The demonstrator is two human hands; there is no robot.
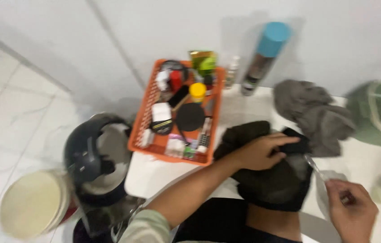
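My left hand (262, 150) presses down on a dark, crumpled garment (271, 180) lying on the white table (154, 173). My right hand (352, 209) is at the lower right, fingers closed around a thin, clear, blurred object (312, 164) that points toward the garment. What that object is cannot be made out. A grey cloth (316, 112) lies bunched just beyond the dark garment.
An orange basket (142, 121) of small toiletries stands at the table's left. A spray can with a blue cap (264, 56) and a small bottle (231, 72) stand by the wall. A green basket (379, 112) sits right. A dark helmet (96, 157) and a round lidded tub (33, 202) are on the floor.
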